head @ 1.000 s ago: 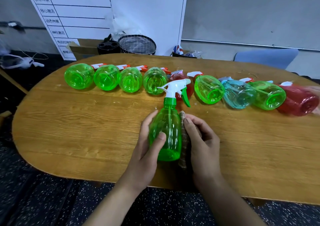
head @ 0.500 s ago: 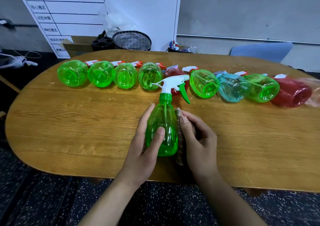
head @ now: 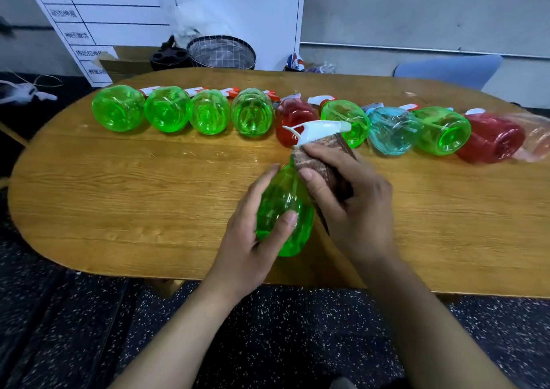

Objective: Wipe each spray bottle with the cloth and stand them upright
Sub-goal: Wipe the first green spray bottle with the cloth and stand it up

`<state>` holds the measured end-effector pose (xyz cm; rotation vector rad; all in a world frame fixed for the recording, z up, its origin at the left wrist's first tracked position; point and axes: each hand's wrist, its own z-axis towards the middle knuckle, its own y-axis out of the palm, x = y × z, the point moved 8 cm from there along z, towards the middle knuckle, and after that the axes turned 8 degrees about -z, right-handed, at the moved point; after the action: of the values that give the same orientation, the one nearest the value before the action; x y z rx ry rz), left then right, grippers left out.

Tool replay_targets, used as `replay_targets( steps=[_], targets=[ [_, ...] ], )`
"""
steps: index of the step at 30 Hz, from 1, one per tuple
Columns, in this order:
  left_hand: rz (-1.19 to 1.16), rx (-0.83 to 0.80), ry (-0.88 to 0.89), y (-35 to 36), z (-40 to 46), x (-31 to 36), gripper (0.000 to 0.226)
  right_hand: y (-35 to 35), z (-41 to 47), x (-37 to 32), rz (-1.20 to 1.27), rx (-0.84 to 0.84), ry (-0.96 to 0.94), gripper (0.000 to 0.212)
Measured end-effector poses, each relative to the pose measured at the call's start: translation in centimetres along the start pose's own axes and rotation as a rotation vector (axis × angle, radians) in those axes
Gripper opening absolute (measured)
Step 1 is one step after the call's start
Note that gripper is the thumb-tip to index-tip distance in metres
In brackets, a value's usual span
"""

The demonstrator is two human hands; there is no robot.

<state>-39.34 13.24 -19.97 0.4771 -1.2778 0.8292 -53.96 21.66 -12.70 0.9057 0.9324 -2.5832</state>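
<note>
Head view: seven green bottles

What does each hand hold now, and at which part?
The left hand grips the green spray bottle round its lower body. The right hand holds the brown cloth against the bottle's neck, below the white trigger head.

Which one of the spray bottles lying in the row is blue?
The blue bottle, the only one of that colour, lies on its side between two green ones, third from the row's right end if the faint one at the frame edge is left out.
</note>
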Motion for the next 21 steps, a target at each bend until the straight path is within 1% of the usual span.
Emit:
replay_targets(
  steps=[3,7,8,9,12,13,15,18,19,21],
  targets=[
    [0.036,-0.005,0.018,0.0,0.0,0.1,0.068,0.2,0.7,0.3,-0.072,-0.019,-0.004,0.026],
    [0.1,-0.046,0.049,0.4,-0.1,0.2,0.069,-1.8,1.0,1.9,-0.091,0.152,0.11,0.026],
    [0.11,-0.052,0.061,0.5,-0.2,0.3,0.069,-2.0,1.0,2.0,-0.091,0.166,0.112,0.026],
    [0.114,-0.054,0.073,0.5,-0.2,0.3,0.069,-2.0,1.1,1.9,-0.082,0.148,0.095,0.026],
    [0.082,-0.053,0.075,0.4,-0.3,0.1,0.071,-0.8,0.8,0.5,-0.053,-0.002,-0.018,0.026],
    [0.076,-0.059,0.072,0.4,-0.3,0.1,0.072,-0.8,0.7,0.2,-0.052,-0.023,-0.041,0.026],
    [0.086,-0.07,0.07,0.5,-0.4,0.2,0.073,-1.2,0.8,0.2,-0.06,0.007,-0.037,0.025],
    [0.107,-0.09,0.078,0.7,-0.5,0.2,0.074,-2.5,1.1,1.1,-0.093,0.115,0.02,0.027],
    [0.109,-0.093,0.087,0.7,-0.6,0.2,0.075,-2.8,1.3,1.4,-0.093,0.125,0.023,0.027],
    [0.101,-0.094,0.083,0.6,-0.6,0.1,0.075,-2.6,1.4,1.3,-0.088,0.061,-0.024,0.026]
  ],
)
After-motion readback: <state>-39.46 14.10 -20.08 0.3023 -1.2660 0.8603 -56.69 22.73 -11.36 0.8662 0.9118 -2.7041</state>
